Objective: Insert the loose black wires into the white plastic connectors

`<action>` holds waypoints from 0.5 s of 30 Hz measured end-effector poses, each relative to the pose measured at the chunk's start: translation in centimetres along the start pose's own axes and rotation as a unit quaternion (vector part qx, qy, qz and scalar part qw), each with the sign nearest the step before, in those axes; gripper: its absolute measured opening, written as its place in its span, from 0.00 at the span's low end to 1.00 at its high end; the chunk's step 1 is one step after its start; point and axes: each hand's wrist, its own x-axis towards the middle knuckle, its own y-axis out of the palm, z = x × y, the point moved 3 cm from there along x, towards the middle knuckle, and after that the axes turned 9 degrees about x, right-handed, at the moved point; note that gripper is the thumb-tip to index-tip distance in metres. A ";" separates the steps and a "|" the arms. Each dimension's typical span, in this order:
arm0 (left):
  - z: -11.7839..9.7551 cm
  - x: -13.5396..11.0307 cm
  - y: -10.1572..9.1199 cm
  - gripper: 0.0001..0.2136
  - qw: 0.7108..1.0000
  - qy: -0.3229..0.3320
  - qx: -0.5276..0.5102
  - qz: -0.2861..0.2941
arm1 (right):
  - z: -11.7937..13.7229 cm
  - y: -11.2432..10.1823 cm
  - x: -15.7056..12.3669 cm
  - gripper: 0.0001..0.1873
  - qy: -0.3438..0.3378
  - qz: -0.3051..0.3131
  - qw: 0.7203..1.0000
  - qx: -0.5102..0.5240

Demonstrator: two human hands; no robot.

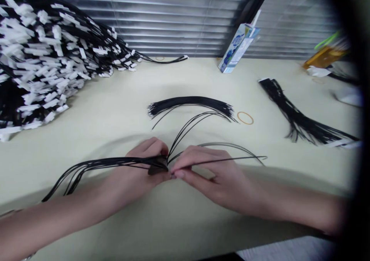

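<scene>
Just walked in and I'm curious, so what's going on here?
A person is handling thin black wires with bare hands. The left hand grips a small dark piece, with several wires running along it, and the right hand pinches a thin wire close beside that piece. Beyond the hands lies a bundle of black wires, with a rubber band near its right end. A big heap of white-tipped black cables sits at far left.

Your wires [115, 161] look plastic-coated, smooth; your surface [115, 91], matt and smooth; near its far edge, the carton [235, 50] looks glossy, the blinds [173, 18] shiny metal.
</scene>
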 end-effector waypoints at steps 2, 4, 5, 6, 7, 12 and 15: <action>0.1 0.0 0.1 0.08 1.000 -0.001 0.000 0.008 | -1.6 0.3 0.3 0.04 0.003 -0.023 0.999 -0.036; 0.2 0.1 0.2 0.09 1.000 -0.002 -0.004 0.009 | -2.7 0.5 0.4 0.04 0.009 -0.018 0.998 -0.051; 0.3 0.1 0.3 0.10 1.000 -0.002 -0.006 0.006 | -2.9 0.6 0.4 0.04 0.006 -0.012 0.999 -0.053; 0.4 0.2 0.4 0.11 1.000 -0.004 -0.008 0.002 | -3.0 0.7 0.4 0.04 0.001 -0.006 0.999 -0.051; 0.5 0.2 0.5 0.11 1.000 -0.005 -0.009 -0.001 | -3.1 0.7 0.4 0.05 -0.006 -0.002 0.999 -0.048; 0.5 0.4 0.6 0.12 1.000 -0.008 -0.010 -0.007 | -3.1 0.8 0.4 0.04 -0.001 0.001 0.999 -0.042; 0.2 0.3 0.4 0.12 1.000 -0.010 -0.008 -0.009 | -3.2 0.8 0.4 0.03 -0.007 0.000 0.999 -0.049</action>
